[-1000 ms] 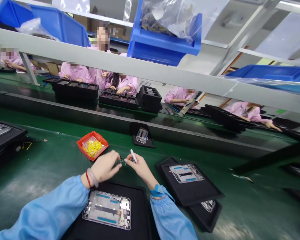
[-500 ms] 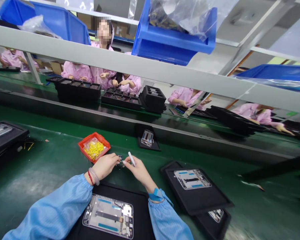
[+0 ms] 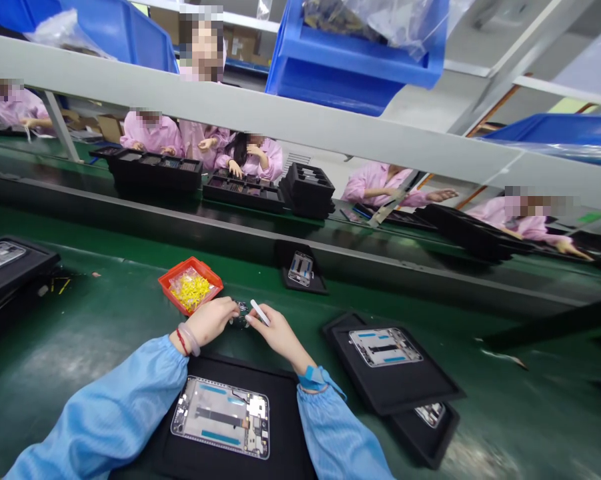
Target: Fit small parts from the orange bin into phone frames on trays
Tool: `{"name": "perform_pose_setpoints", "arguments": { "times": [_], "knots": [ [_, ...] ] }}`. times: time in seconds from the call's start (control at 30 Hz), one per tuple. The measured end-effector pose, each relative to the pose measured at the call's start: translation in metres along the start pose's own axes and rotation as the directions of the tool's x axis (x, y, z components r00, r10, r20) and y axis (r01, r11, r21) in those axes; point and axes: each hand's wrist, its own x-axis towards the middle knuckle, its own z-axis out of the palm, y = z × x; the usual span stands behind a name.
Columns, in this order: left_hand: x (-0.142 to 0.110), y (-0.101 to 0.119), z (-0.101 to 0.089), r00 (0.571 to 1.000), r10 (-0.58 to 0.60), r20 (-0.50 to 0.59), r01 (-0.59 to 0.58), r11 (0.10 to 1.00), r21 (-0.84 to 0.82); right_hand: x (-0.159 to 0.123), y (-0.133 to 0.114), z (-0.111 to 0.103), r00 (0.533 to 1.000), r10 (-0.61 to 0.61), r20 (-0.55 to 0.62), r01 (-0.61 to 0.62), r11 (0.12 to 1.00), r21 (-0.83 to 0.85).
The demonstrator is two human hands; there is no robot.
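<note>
The left grip (image 3: 210,322) is closed, its fingertips pinching a small dark circuit part (image 3: 241,312), partly hidden by the fingers and too small to make out. The right grip (image 3: 280,337) pinches a white plastic stick (image 3: 259,312), its tip near that part, apparently so both hands can work at one spot. Below them, a phone frame (image 3: 220,417) lies on a black tray (image 3: 285,427) on the green surface (image 3: 80,333). An orange tray (image 3: 207,275) of yellow bits (image 3: 191,291) sits within reach, upper left of the hands.
</note>
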Motion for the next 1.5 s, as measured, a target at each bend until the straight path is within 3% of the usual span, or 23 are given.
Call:
{"name": "perform_pose_setpoints", "arguments": {
  "times": [0.27,0.53,0.8,1.13,1.33,1.5],
  "knots": [
    [0.000,0.000,-0.002,1.000,0.012,-0.004,-0.012,0.999,-0.039,0.000,-0.002,-0.001,0.998,-0.020,0.060,0.017,0.999,0.048],
    [0.001,0.001,-0.010,0.997,0.068,0.020,-0.064,0.981,-0.185,-0.004,-0.016,-0.011,0.988,-0.061,0.144,0.047,0.994,0.095],
    [0.001,0.002,-0.016,0.991,0.132,0.025,-0.121,0.957,-0.263,-0.008,-0.024,-0.012,0.963,-0.028,0.266,-0.013,0.989,0.150],
    [0.001,-0.003,-0.009,0.997,0.051,-0.059,-0.061,0.979,-0.193,-0.003,-0.010,-0.003,0.983,-0.001,0.181,-0.014,0.997,0.080],
    [0.002,-0.006,-0.005,0.991,-0.038,-0.126,0.013,0.981,-0.193,-0.001,-0.004,-0.004,1.000,-0.002,-0.008,0.002,1.000,0.006],
    [0.003,-0.003,-0.003,0.982,-0.105,-0.160,0.063,0.967,-0.248,-0.007,-0.017,0.001,0.988,-0.054,-0.145,0.044,0.997,-0.070]
  ]
}}
